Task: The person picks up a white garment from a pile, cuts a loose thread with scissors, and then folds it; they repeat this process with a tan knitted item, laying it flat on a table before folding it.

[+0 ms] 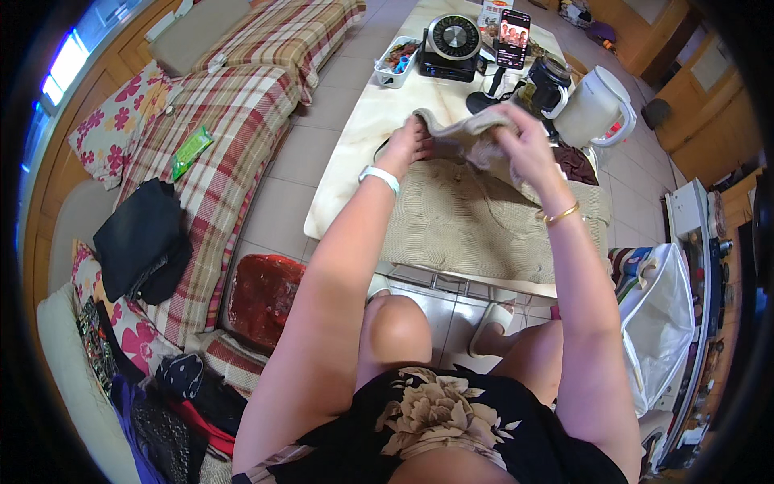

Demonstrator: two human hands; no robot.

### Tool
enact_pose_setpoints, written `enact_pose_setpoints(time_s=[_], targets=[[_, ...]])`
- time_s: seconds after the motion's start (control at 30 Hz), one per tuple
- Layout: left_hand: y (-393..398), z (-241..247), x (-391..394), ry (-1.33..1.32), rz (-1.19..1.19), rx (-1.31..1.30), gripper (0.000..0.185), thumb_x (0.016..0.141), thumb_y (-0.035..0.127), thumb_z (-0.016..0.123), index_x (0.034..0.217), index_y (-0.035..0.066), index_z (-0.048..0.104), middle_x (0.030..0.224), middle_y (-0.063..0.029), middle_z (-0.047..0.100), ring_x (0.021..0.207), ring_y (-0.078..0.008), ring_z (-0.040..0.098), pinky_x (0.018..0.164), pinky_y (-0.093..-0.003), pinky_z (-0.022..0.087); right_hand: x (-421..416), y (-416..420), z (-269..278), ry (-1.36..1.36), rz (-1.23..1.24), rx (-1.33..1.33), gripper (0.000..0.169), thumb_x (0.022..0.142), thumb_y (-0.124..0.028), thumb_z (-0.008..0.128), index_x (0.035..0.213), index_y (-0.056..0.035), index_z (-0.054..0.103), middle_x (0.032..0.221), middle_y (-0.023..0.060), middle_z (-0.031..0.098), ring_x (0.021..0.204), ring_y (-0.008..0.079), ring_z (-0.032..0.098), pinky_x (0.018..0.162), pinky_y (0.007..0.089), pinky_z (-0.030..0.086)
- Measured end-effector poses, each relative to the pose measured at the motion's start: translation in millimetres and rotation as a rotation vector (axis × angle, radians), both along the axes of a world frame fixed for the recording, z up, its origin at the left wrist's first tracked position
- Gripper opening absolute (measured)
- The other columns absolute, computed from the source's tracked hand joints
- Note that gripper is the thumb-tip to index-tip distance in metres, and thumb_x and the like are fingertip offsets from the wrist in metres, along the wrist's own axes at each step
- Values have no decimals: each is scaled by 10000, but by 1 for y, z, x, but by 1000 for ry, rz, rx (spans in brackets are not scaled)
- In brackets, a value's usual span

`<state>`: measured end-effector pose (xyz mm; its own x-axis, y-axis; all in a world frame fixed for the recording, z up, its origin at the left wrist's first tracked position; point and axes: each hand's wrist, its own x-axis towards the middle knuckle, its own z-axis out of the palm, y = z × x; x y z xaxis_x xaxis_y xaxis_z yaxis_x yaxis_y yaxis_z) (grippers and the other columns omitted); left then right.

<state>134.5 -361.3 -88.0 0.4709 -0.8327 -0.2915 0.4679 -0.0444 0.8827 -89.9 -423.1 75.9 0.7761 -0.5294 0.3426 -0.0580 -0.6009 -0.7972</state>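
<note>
A beige knitted garment [447, 212] lies spread across the near end of the marble-patterned table [363, 145], its lower edge reaching the table's front. My left hand [406, 144] grips the left side of its far edge, which is raised off the table. Opposite it, my right hand [527, 142] pinches a bunched part of the same edge, and the knit sags between the two. The fingertips of my right hand are partly hidden by the fabric. Dark maroon cloth [577, 164] lies beside the garment's right edge.
Beyond my hands stand a small black fan [453, 39], a phone [513, 39] on a stand, a dark jar [547, 78] and a white pitcher [592, 106]. A white basket [396, 63] holds small items. Folded black clothing [142, 239] rests on the plaid sofa; a red stool [266, 296] is beside it.
</note>
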Motion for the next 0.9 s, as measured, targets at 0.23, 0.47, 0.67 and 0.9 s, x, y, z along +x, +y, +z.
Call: enact_pose_setpoints(time_s=[0.23, 0.47, 0.67, 0.9], targets=[[-25, -14, 55, 274, -18, -119, 834, 1009, 590, 371, 1514, -46, 180, 1348, -266, 527, 1160, -351, 595, 989, -404, 495, -14, 68, -71, 323, 354, -384, 272, 818, -73, 612, 1083, -71, 675, 1003, 142, 689, 959, 336, 655, 863, 433, 529], [-9, 25, 67, -95, -104, 37, 473, 1002, 201, 511, 1406, -2, 371, 1182, -194, 632, 1002, -270, 676, 822, -353, 576, -19, 64, -79, 226, 84, 105, 259, 884, -59, 614, 1138, -28, 652, 1039, 88, 700, 944, 193, 660, 866, 320, 524], [-6, 19, 89, -1083, -247, 416, 372, 848, 75, 614, 1208, -14, 629, 1062, -167, 701, 874, -199, 715, 716, -316, 566, -29, 17, -74, -198, -88, 519, 213, 980, -72, 579, 1174, 3, 628, 1039, 25, 677, 926, 78, 610, 835, 231, 503], [-19, -24, 75, -1219, -10, -23, 397, 831, 77, 592, 1224, 84, 647, 1084, -206, 690, 1009, -373, 654, 903, -420, 508, -22, 17, -55, -281, -93, 455, 224, 984, -58, 566, 1187, 24, 615, 1044, 35, 676, 921, 76, 603, 838, 230, 497]])
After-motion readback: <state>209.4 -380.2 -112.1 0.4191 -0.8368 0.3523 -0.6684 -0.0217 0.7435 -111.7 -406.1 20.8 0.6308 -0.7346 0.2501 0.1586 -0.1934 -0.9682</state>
